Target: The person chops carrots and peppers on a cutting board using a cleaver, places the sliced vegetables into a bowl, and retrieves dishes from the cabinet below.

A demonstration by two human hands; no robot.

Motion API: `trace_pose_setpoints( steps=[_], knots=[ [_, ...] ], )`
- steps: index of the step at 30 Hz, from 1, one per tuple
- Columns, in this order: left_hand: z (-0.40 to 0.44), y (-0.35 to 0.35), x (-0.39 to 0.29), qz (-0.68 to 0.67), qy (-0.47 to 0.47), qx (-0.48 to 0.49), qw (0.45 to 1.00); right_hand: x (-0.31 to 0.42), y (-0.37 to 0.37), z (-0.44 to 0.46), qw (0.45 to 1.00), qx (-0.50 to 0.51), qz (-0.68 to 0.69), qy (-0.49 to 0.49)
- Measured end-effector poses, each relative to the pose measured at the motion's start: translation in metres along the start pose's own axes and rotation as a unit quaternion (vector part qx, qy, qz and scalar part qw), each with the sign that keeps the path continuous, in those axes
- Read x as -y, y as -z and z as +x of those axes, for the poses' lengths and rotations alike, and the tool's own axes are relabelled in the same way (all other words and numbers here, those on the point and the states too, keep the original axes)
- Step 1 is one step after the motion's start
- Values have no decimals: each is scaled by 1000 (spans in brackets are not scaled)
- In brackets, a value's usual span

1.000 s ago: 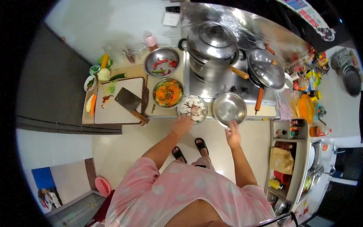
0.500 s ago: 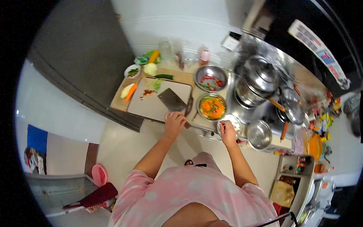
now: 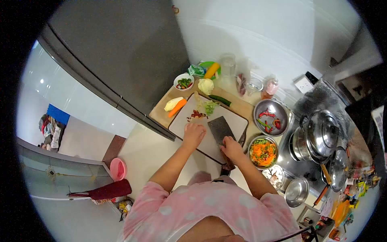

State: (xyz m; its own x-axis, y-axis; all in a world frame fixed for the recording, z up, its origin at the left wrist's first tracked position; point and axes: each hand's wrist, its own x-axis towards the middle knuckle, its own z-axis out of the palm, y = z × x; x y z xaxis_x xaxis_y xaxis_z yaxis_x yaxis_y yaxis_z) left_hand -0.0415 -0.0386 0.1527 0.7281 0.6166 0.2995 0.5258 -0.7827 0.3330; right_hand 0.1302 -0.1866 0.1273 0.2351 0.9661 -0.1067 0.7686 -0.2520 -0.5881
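On the pale cutting board (image 3: 210, 148) lies a cleaver (image 3: 221, 127), its broad dark blade pointing away from me. My right hand (image 3: 232, 149) is closed around it where handle and blade meet; the handle's end shows below the hand. My left hand (image 3: 194, 136) is over the board's left part, fingers loosely bent and holding nothing that I can see. Just beyond them are chopped dark red pieces (image 3: 198, 115) and chopped pale green pieces (image 3: 210, 107). A carrot (image 3: 177, 107) and a pale yellow vegetable piece (image 3: 172, 103) lie left of the board.
Behind the board are a cucumber piece (image 3: 220, 100), a pale cabbage-like chunk (image 3: 205, 86) and a white bowl (image 3: 176, 82). At right stand a metal bowl with peppers (image 3: 258, 105), a bowl of shredded vegetables (image 3: 263, 153), a steel pot (image 3: 308, 139) and another metal bowl (image 3: 297, 192).
My right hand has moved left from beside the white dish onto the cleaver. My left hand has gone from the board's front edge to near the chopped red pieces. The view has shifted.
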Motion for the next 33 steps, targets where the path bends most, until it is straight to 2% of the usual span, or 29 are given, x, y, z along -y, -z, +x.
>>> trace_pose_setpoints(
  steps=[3,5,8,9,10,13,14,15,17,18,21,22,26,29,33],
  knots=[
    [20,-1,36,-22,14,-39,999,-8,-22,13,990,92,-87,-68],
    [40,-4,63,-11,45,-23,999,-6,-27,11,979,141,-116,-97],
    [76,-25,114,24,69,-7,997,5,-35,11,975,125,-84,-164],
    [89,-32,130,38,71,-4,997,1,-45,10,976,98,-91,-174],
    [102,-25,140,6,26,-16,999,-7,-55,9,975,69,-100,-185],
    [141,-29,185,-99,78,14,992,-8,-68,13,970,-69,-86,-215],
    [152,-40,209,-115,73,11,991,-2,-69,15,959,-83,-89,-256],
    [164,-38,226,-126,87,30,988,8,-70,16,953,-141,-65,-260],
    [188,-26,257,-141,116,70,981,17,-86,22,930,-192,-79,-303],
    [201,-13,265,-100,91,87,987,32,-85,28,923,-182,-73,-332],
    [231,-32,300,-77,-2,122,990,56,-94,41,920,-225,-71,-313],
    [240,-38,309,-79,-21,171,982,61,-95,46,919,-241,-99,-296],
    [268,-68,322,-37,-115,321,939,89,-88,64,903,-230,-61,-358],
    [276,-72,318,13,-158,339,927,92,-93,70,897,-252,-38,-362],
    [282,-61,310,58,-170,365,914,98,-104,75,888,-274,-25,-368]
  ],
)
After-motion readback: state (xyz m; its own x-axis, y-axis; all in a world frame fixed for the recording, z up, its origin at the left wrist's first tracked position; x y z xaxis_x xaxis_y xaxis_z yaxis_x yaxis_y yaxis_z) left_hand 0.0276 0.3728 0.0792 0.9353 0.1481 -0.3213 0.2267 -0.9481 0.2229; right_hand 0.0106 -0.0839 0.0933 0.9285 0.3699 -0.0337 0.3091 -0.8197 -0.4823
